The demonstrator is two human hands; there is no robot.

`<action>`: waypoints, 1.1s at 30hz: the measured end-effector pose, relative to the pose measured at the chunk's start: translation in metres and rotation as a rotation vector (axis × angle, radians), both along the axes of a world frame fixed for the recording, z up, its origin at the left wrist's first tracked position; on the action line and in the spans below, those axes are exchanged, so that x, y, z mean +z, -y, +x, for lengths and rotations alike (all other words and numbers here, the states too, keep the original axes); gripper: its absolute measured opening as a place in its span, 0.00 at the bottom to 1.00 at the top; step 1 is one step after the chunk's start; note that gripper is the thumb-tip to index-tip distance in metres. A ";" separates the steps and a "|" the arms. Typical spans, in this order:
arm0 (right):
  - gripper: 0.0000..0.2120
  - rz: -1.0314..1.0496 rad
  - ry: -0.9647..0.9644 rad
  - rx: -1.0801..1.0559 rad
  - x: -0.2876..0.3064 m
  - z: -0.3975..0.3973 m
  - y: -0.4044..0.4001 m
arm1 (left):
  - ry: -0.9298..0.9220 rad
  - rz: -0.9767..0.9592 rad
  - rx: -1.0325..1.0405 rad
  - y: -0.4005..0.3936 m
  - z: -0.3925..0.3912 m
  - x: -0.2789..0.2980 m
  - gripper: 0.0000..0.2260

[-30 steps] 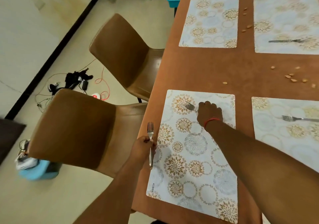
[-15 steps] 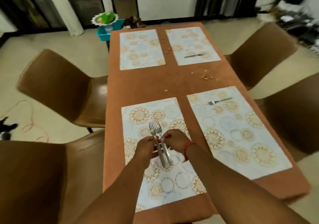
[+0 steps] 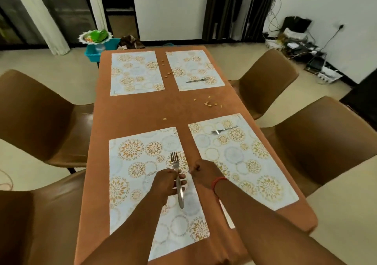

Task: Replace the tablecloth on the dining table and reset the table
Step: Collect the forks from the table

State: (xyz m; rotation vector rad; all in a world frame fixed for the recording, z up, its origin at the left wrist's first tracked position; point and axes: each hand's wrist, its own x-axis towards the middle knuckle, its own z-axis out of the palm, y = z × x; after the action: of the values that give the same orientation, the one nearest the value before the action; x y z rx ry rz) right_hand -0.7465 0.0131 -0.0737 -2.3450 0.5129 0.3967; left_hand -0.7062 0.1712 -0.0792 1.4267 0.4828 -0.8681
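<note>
A long rectangular dining table covered by a plain rust-orange tablecloth (image 3: 142,109) runs from the near edge of the view to the far wall, its cloth hanging over both long sides and the near right corner. Four brown moulded chairs stand around it: two on the left (image 3: 34,113), pushed in close to the table's edge, and two on the right (image 3: 267,77), angled away with pale floor showing between them and the table. The far end of the table nearly meets a teal plastic bin (image 3: 91,53).

Four rectangular white placemats printed with orange and blue floral circles lie on the cloth in two pairs. The near left placemat (image 3: 130,183) reaches almost to the near table edge; the near right placemat (image 3: 255,162) sits just inside the right edge. A bare strip of cloth runs down the middle between the pairs.

The left hand (image 3: 166,185) grips the metal forks (image 3: 177,175) by their handles, fingers curled round them, tines pointing far, above the near left placemat; how many it holds cannot be told. The right hand (image 3: 204,174), wearing a red thread at the wrist, is closed in a loose fist just beside, holding nothing visible.

A single fork (image 3: 223,130) lies on the near right placemat, another (image 3: 196,80) on the far right placemat. Small tan crumbs (image 3: 209,103) are scattered on the bare cloth.
</note>
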 end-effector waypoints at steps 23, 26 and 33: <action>0.18 -0.549 -0.030 0.441 -0.070 0.142 0.242 | -0.037 0.271 0.492 0.111 -0.010 -0.013 0.10; 0.16 -0.550 -0.043 0.444 -0.071 0.136 0.241 | -0.029 0.257 0.483 0.116 -0.015 -0.010 0.10; 0.11 -0.291 -0.151 0.354 -0.061 0.103 0.220 | 0.014 0.191 0.442 0.124 -0.029 -0.007 0.09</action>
State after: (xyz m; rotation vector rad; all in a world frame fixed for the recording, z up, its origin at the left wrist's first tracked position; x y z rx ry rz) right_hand -0.6438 -0.2066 -0.1350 -2.7097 0.2319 0.7076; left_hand -0.7349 0.0476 -0.0865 1.4211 0.8510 -0.4650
